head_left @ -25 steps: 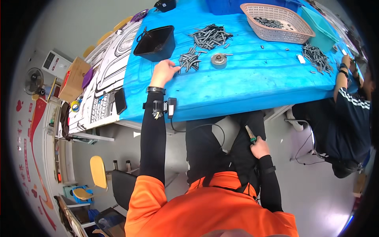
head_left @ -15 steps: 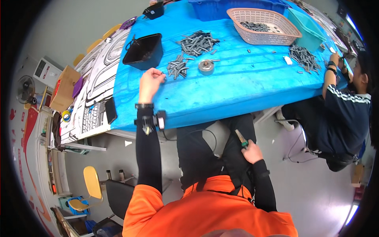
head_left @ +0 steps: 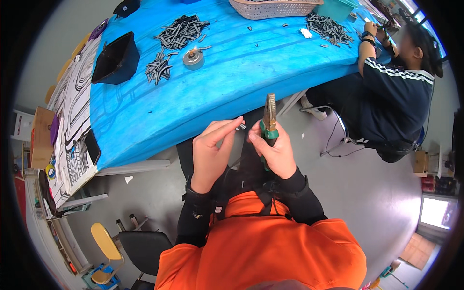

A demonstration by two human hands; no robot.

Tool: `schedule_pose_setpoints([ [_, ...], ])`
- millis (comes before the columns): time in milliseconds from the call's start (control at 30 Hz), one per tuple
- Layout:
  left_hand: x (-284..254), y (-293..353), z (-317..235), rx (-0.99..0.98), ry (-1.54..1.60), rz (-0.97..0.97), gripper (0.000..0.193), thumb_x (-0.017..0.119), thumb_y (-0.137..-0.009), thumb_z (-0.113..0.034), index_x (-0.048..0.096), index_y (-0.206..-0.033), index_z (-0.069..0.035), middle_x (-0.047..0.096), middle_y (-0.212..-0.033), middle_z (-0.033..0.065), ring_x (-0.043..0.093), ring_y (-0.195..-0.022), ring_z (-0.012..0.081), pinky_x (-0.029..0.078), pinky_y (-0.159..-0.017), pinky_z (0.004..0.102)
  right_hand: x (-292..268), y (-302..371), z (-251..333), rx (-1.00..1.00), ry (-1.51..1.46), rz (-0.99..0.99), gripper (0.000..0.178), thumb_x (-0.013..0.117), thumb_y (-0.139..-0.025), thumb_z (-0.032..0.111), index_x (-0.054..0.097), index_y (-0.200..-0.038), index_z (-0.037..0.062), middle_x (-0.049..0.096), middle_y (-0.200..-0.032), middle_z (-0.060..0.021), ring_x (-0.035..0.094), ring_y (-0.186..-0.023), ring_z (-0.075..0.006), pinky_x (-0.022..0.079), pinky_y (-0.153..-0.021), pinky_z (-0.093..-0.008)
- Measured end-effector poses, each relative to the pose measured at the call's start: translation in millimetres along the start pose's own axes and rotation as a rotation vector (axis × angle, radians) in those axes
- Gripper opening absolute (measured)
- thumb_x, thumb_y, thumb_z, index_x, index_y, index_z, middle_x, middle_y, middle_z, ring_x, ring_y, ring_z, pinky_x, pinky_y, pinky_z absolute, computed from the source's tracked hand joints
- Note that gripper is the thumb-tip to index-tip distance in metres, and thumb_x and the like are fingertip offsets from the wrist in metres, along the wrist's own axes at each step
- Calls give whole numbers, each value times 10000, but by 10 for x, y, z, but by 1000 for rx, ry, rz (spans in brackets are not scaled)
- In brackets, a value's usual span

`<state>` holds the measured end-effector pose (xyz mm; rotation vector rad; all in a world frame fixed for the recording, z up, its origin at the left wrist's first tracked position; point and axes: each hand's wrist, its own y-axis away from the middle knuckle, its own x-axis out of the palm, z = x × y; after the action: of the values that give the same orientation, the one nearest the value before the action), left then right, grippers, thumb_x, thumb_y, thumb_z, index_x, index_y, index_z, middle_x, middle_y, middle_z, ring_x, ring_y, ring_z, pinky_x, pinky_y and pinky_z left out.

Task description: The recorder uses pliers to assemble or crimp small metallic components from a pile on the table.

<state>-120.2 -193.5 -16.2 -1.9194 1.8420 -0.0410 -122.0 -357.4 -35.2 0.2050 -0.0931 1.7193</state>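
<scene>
Left hand (head_left: 211, 151), left of pliers (head_left: 270, 116): fingers pinching small ribbed piece (head_left: 241, 127), likely light, stiff; hold by sides. Right hand (head_left: 280, 153): fingers wrapped round pliers.

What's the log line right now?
left hand: pinching small grey piece; right hand: holding green-handled pliers; grey piles: on blue table

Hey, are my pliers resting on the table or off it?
Off it: the green-handled pliers are gripped in your right hand, their head pointing away from you, not lying on the blue-covered table.
</scene>
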Motion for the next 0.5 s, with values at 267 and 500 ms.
schedule_pose_setpoints([
  [267,45,49,-166,228,-295,102,424,547,-765,95,650,-1149,-50,661,-1038,123,615,-916,282,493,-817,341,92,-24,-25,-204,-31,-199,255,641,-840,-45,483,-1032,12,619,-888,-69,558,-742,-89,459,-647,-220],
  [500,89,58,-42,215,-218,78,419,526,-798,93,631,-1180,-43,658,-1080,135,618,-931,280,490,-831,340,140,-42,-19,-187,-65,-190,267,647,-823,-69,489,-1027,3,626,-905,-82,620,-782,-136,502,-685,-254],
])
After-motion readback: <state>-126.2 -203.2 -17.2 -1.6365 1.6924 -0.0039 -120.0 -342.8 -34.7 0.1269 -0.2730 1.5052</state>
